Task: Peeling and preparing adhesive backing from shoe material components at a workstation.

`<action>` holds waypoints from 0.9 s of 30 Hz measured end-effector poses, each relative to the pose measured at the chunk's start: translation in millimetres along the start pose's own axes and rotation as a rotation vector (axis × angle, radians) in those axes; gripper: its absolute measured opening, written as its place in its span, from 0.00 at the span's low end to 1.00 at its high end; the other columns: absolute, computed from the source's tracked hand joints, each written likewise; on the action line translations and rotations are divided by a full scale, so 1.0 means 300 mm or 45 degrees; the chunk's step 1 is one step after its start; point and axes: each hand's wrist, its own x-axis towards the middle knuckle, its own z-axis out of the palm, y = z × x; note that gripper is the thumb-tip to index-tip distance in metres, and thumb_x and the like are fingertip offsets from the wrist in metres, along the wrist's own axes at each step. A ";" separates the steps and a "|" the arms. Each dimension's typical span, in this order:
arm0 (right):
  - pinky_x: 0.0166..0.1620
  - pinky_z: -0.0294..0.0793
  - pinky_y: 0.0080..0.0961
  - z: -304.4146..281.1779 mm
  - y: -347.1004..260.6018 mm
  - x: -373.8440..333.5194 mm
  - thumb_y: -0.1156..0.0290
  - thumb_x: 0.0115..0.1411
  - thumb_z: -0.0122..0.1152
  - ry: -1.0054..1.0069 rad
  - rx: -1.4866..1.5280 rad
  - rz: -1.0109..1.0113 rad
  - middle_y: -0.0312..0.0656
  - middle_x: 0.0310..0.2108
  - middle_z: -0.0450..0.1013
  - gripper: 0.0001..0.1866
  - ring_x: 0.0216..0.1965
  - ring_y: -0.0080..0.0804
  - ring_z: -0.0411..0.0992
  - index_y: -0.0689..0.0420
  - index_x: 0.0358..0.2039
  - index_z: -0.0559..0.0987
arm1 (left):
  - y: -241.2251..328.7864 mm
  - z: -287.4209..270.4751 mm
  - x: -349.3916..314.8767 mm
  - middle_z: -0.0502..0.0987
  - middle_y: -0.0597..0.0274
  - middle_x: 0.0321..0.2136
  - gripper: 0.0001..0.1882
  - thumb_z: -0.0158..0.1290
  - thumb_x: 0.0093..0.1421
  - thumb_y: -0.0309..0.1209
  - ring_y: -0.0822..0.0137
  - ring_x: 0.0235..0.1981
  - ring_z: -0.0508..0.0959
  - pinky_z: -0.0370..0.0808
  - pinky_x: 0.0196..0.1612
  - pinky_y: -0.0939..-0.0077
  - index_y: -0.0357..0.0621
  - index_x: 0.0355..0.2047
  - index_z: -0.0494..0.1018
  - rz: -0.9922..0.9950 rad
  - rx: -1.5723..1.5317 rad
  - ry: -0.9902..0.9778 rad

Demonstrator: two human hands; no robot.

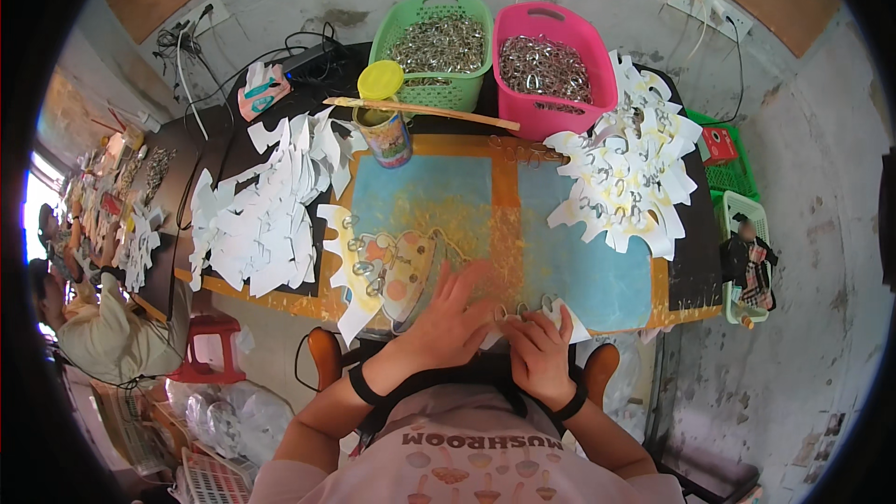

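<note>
At the table's front edge my right hand [541, 347] is closed on a white paper cutout [577, 325], with its fingers curled over the top. Small metal rings [523, 308] stand up from that cutout beside the fingertips. My left hand [455, 315] reaches in from the left, slightly blurred, its fingers stretched out and its tips close to the rings. Under and left of it lies a flat printed cartoon-shaped piece [403, 271] with a clear border. Further left, a white cutout with yellow smears [350, 285] carries several metal rings. What lies under my left palm is hidden.
Green [434, 89] and pink baskets [551, 117] of metal rings stand at the back. A stick [439, 112] lies across an open can [387, 145]. White cutouts [271, 215] pile up left; ringed ones [625, 168] right. A person [121, 331] sits far left.
</note>
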 end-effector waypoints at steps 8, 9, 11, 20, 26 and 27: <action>0.64 0.44 0.59 0.004 0.024 -0.019 0.76 0.47 0.59 -0.062 -0.044 -0.039 0.32 0.46 0.73 0.22 0.52 0.36 0.68 0.47 0.45 0.80 | -0.011 -0.015 0.054 0.57 0.45 0.62 0.15 0.59 0.48 0.26 0.43 0.66 0.55 0.49 0.61 0.25 0.49 0.38 0.77 0.111 0.260 -0.140; 0.64 0.44 0.58 0.004 0.024 -0.020 0.76 0.48 0.59 -0.065 -0.035 -0.043 0.33 0.46 0.73 0.21 0.52 0.36 0.68 0.47 0.45 0.81 | -0.014 -0.011 0.057 0.57 0.45 0.62 0.13 0.59 0.48 0.26 0.43 0.66 0.56 0.50 0.60 0.25 0.48 0.36 0.77 0.132 0.253 -0.120; 0.64 0.44 0.58 0.003 0.024 -0.020 0.76 0.48 0.59 -0.066 -0.035 -0.045 0.33 0.46 0.73 0.21 0.52 0.36 0.68 0.47 0.45 0.80 | -0.012 -0.007 0.066 0.58 0.45 0.62 0.10 0.59 0.48 0.26 0.44 0.66 0.57 0.51 0.60 0.26 0.47 0.33 0.76 0.185 0.290 -0.149; 0.65 0.43 0.57 0.011 0.017 -0.022 0.78 0.47 0.59 -0.057 0.076 0.138 0.34 0.45 0.73 0.24 0.53 0.37 0.67 0.51 0.48 0.78 | 0.011 0.027 0.046 0.64 0.50 0.57 0.07 0.56 0.51 0.29 0.55 0.63 0.63 0.52 0.59 0.24 0.40 0.30 0.75 0.365 0.628 -0.165; 0.65 0.42 0.58 -0.014 0.008 -0.004 0.77 0.46 0.61 -0.165 -0.064 -0.007 0.32 0.46 0.72 0.27 0.54 0.35 0.66 0.49 0.50 0.77 | -0.035 0.088 -0.094 0.69 0.57 0.49 0.10 0.54 0.54 0.26 0.58 0.59 0.67 0.47 0.62 0.25 0.42 0.38 0.76 0.342 0.596 0.066; 0.65 0.42 0.59 -0.013 0.007 -0.003 0.76 0.46 0.61 -0.177 -0.084 -0.025 0.31 0.46 0.72 0.27 0.54 0.35 0.65 0.49 0.50 0.78 | -0.043 0.096 -0.106 0.70 0.58 0.48 0.14 0.54 0.54 0.25 0.57 0.58 0.68 0.45 0.63 0.25 0.43 0.42 0.76 0.222 0.452 0.056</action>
